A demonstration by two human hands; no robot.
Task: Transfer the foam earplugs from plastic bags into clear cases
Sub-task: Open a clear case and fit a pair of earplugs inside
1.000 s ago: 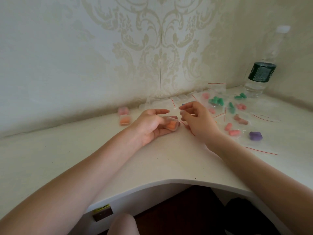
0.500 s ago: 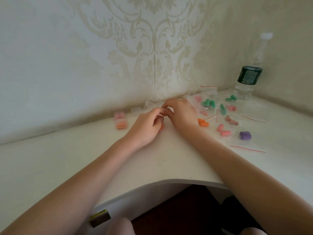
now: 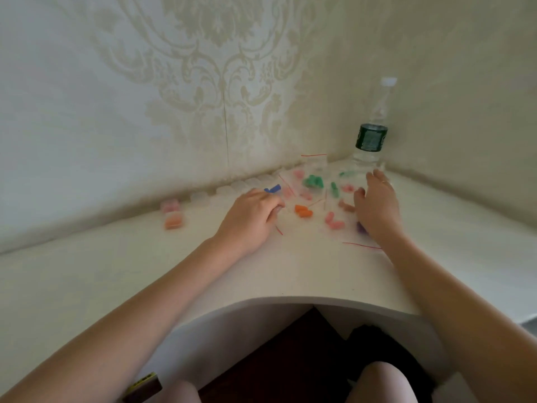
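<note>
Between the two hands, near the far corner of the counter [image 3: 290,269], an orange earplug pair [image 3: 303,211] is seen in its plastic bag, long axis running left to right. The left hand [image 3: 250,218], curled, its contents undeterminable, lies just beside it and is judged nearer. The right hand [image 3: 376,205] is spread wide, empty, over bags further right. Filled clear cases [image 3: 173,213] sit far left.

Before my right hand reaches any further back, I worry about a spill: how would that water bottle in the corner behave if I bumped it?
The water bottle is tall, narrow and upright, so it would probably tip easily. It looks mostly empty, so likely light. Being round, it may roll toward the bagged earplugs near the right hand.
</note>
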